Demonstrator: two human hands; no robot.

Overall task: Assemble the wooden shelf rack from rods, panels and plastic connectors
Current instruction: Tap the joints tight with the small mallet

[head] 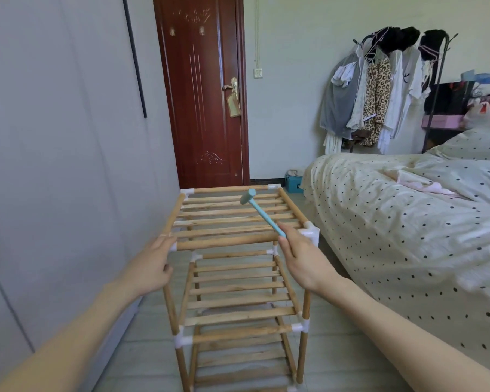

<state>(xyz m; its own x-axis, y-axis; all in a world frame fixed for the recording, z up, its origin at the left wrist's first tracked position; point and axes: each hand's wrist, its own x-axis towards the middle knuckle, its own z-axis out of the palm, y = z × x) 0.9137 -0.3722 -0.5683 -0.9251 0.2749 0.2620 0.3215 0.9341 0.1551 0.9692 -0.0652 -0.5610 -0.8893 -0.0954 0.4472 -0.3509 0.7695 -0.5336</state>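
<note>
Slatted wooden rack (232,278) w/ white connectors upright; left hand (150,264) grips corner, right hand (303,258) holds hammer (262,212).

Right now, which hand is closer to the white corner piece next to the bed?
Right. The right hand, gripping the blue hammer, is just beside that white connector. The left hand holds the rack's opposite front corner.
</note>
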